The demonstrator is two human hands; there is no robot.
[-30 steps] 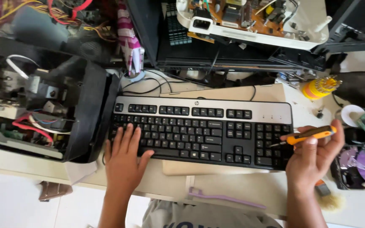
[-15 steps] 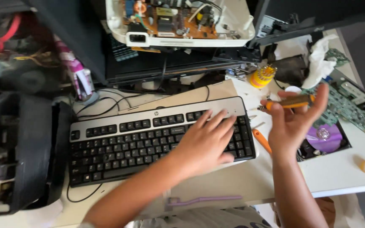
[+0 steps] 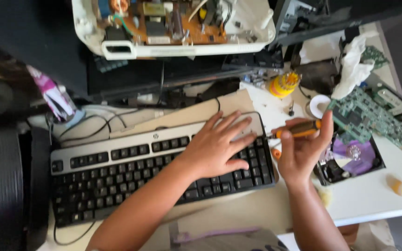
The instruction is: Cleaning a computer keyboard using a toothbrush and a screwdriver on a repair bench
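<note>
Cluttered white workbench point(image 3: 373, 204), strewn with stripped electronics. Nearest: black-and-silver keyboard point(image 3: 117, 179), lying slightly tilted. Left hand point(image 3: 217, 146) lies flat with fingers spread on its right end, pressing, grasping nothing. Right hand point(image 3: 301, 148), at 3 o'clock of the keyboard, is clenched around an orange-handled screwdriver point(image 3: 298, 130), tip toward the keyboard's right edge. Judgement: keyboard is steadied for tool work; next calls for seating the tip precisely. Farther, at 12 o'clock: opened white casing with circuit board point(image 3: 173, 28); at 2 o'clock, green board point(image 3: 366, 116).

Bare table point(image 3: 373, 200) right; circuit board point(image 3: 366, 116) crowds behind.
</note>
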